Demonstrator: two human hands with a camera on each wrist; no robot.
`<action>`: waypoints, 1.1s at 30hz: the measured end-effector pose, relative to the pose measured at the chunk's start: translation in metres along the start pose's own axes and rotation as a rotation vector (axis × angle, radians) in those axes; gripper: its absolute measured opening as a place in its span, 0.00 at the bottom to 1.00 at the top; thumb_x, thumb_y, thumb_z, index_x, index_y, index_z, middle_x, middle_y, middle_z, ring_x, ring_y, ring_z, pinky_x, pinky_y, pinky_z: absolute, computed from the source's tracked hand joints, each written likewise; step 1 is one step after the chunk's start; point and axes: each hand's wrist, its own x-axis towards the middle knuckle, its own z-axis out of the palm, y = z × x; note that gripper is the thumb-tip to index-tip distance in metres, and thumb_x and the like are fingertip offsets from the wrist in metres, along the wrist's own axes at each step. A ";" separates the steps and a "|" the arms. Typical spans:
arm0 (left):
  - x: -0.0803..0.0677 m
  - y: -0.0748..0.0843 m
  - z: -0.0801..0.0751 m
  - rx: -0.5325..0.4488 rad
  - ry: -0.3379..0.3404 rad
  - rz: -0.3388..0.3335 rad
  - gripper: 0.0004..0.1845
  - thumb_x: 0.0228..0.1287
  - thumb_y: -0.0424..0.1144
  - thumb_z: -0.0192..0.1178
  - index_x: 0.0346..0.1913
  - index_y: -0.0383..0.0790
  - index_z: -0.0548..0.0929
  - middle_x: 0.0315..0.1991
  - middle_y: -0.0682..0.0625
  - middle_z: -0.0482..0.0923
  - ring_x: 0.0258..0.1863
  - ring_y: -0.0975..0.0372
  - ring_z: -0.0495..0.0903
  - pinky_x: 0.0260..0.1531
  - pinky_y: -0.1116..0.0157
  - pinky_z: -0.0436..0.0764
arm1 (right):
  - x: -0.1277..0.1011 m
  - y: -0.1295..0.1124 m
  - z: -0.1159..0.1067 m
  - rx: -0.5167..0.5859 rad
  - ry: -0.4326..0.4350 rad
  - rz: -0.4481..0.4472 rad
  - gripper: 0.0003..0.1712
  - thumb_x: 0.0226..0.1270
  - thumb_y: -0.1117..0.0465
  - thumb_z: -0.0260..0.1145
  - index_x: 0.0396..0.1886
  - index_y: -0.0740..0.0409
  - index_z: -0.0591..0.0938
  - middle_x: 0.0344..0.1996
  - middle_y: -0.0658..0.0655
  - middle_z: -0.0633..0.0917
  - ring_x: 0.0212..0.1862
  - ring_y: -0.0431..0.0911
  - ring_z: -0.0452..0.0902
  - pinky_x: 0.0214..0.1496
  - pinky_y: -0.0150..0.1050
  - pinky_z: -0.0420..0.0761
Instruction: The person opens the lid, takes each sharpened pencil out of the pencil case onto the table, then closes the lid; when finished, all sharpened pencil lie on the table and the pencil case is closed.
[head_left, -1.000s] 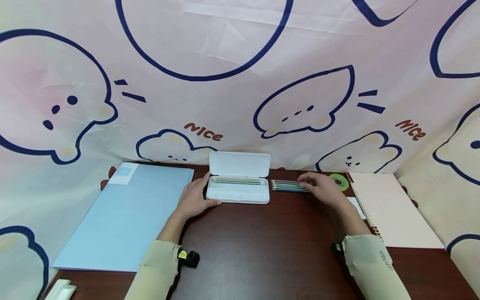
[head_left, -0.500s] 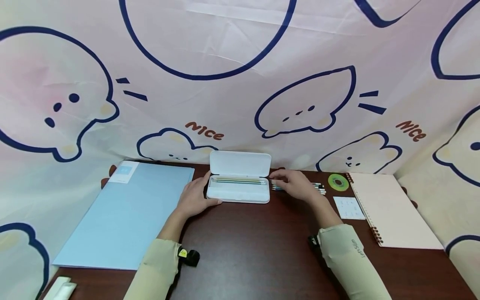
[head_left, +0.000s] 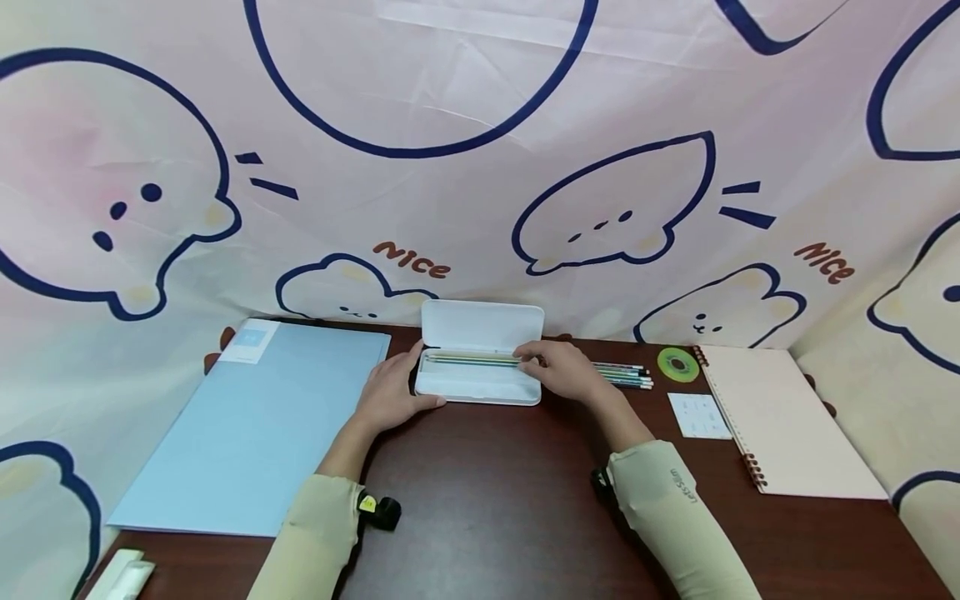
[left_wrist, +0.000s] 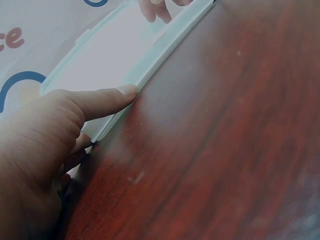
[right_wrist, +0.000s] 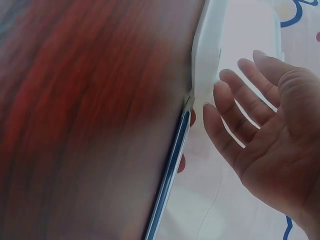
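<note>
The white pencil case point(head_left: 480, 375) is taken as the landmark. Nearest the person, on the dark table point(head_left: 487, 500) in front of the case, only the two sleeved forearms are seen. At the case's left end the left hand point(head_left: 386, 398) is rested, with the thumb laid straight along the front rim point(left_wrist: 112, 97) and the fingers curved round the end wall; the case is best kept braced like this so that it cannot slide. At the case's right end the right hand point(head_left: 558, 371) is held over the tray, its fingers point(right_wrist: 240, 107) loosely spread and fairly straight; whether a pencil is pinched under them cannot be told. Pencils point(head_left: 468, 360) are already laid lengthwise in the tray. To seat another one well, it would be lowered parallel to those, tip first. Right of the case, the remaining pencils point(head_left: 626, 375) are lined up on the table. Behind the tray, the open lid point(head_left: 483, 325) is propped against the patterned cloth point(head_left: 480, 167).
</note>
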 end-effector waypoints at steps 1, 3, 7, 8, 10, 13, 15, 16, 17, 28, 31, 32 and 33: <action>0.000 0.000 0.000 -0.001 -0.002 -0.003 0.58 0.55 0.57 0.74 0.82 0.44 0.52 0.75 0.43 0.67 0.76 0.45 0.62 0.74 0.40 0.58 | 0.001 -0.002 0.001 -0.002 -0.007 0.003 0.19 0.77 0.52 0.60 0.61 0.50 0.84 0.51 0.51 0.88 0.48 0.46 0.81 0.55 0.48 0.82; 0.000 0.000 0.000 -0.003 -0.004 -0.007 0.58 0.55 0.57 0.74 0.82 0.44 0.52 0.75 0.43 0.67 0.76 0.46 0.62 0.75 0.40 0.57 | 0.002 -0.005 0.001 -0.004 -0.019 0.012 0.20 0.77 0.52 0.60 0.63 0.50 0.83 0.52 0.51 0.88 0.47 0.46 0.81 0.53 0.47 0.81; 0.000 0.002 0.001 -0.009 -0.006 -0.009 0.58 0.55 0.57 0.74 0.82 0.44 0.52 0.75 0.43 0.67 0.76 0.46 0.62 0.75 0.40 0.56 | 0.005 -0.006 0.005 -0.015 -0.046 0.050 0.20 0.76 0.52 0.61 0.63 0.50 0.83 0.55 0.52 0.87 0.47 0.45 0.81 0.51 0.45 0.80; 0.000 0.002 0.001 -0.010 -0.007 -0.007 0.58 0.55 0.57 0.74 0.82 0.44 0.52 0.75 0.43 0.67 0.76 0.46 0.62 0.75 0.40 0.56 | 0.006 -0.005 0.007 -0.025 -0.051 0.060 0.20 0.76 0.52 0.61 0.62 0.49 0.84 0.55 0.52 0.87 0.49 0.45 0.81 0.53 0.45 0.81; 0.000 0.001 0.001 -0.010 -0.008 -0.009 0.58 0.55 0.57 0.74 0.82 0.44 0.51 0.75 0.43 0.67 0.76 0.46 0.62 0.75 0.40 0.56 | 0.007 -0.005 0.010 -0.038 -0.059 0.067 0.19 0.76 0.52 0.62 0.61 0.49 0.85 0.57 0.52 0.86 0.53 0.45 0.81 0.57 0.47 0.81; 0.000 0.000 0.000 -0.007 -0.002 -0.009 0.58 0.54 0.58 0.74 0.82 0.45 0.51 0.75 0.43 0.67 0.76 0.46 0.62 0.75 0.40 0.57 | 0.008 -0.006 0.012 -0.054 -0.063 0.049 0.18 0.75 0.53 0.62 0.60 0.50 0.86 0.57 0.52 0.86 0.60 0.48 0.80 0.64 0.50 0.79; 0.000 -0.001 0.000 -0.003 0.000 -0.009 0.59 0.54 0.58 0.74 0.82 0.45 0.51 0.75 0.43 0.67 0.76 0.46 0.62 0.75 0.40 0.57 | 0.008 -0.007 0.013 -0.069 -0.059 0.037 0.17 0.75 0.54 0.63 0.58 0.50 0.86 0.56 0.53 0.87 0.60 0.48 0.81 0.64 0.51 0.79; 0.000 -0.001 0.000 -0.001 0.001 -0.008 0.59 0.54 0.58 0.74 0.82 0.45 0.52 0.75 0.43 0.68 0.75 0.46 0.62 0.74 0.40 0.57 | 0.008 -0.007 0.013 -0.080 -0.058 0.035 0.16 0.75 0.54 0.63 0.57 0.50 0.87 0.55 0.53 0.87 0.59 0.48 0.81 0.63 0.51 0.80; 0.000 -0.001 0.000 -0.001 0.000 -0.007 0.59 0.54 0.58 0.74 0.82 0.45 0.51 0.75 0.42 0.68 0.75 0.45 0.62 0.74 0.40 0.57 | 0.008 -0.008 0.013 -0.094 -0.057 0.035 0.16 0.75 0.55 0.63 0.56 0.49 0.87 0.54 0.52 0.87 0.59 0.48 0.81 0.63 0.50 0.80; 0.000 -0.001 -0.001 0.001 -0.003 -0.009 0.59 0.54 0.58 0.74 0.82 0.44 0.51 0.75 0.42 0.68 0.75 0.45 0.62 0.75 0.41 0.57 | 0.019 -0.018 0.013 -0.250 -0.069 0.082 0.14 0.72 0.61 0.62 0.50 0.46 0.90 0.52 0.50 0.89 0.56 0.48 0.82 0.58 0.50 0.82; 0.000 0.000 -0.001 0.003 -0.009 -0.012 0.59 0.55 0.58 0.74 0.82 0.44 0.51 0.75 0.42 0.67 0.76 0.46 0.62 0.75 0.41 0.57 | 0.023 -0.020 0.013 -0.285 -0.076 0.087 0.12 0.72 0.60 0.64 0.45 0.45 0.92 0.49 0.49 0.90 0.50 0.47 0.83 0.54 0.49 0.82; 0.000 0.000 -0.001 0.006 -0.010 -0.011 0.59 0.55 0.58 0.74 0.82 0.44 0.51 0.75 0.42 0.67 0.76 0.46 0.62 0.75 0.41 0.57 | 0.024 -0.021 0.012 -0.296 -0.077 0.087 0.11 0.71 0.59 0.64 0.44 0.45 0.92 0.47 0.48 0.90 0.48 0.47 0.83 0.53 0.48 0.82; 0.000 0.000 -0.001 0.009 -0.011 -0.011 0.59 0.55 0.58 0.74 0.82 0.43 0.51 0.75 0.42 0.67 0.76 0.46 0.62 0.75 0.41 0.57 | 0.025 -0.021 0.012 -0.307 -0.076 0.087 0.10 0.71 0.59 0.65 0.43 0.45 0.91 0.46 0.48 0.90 0.47 0.47 0.83 0.52 0.48 0.82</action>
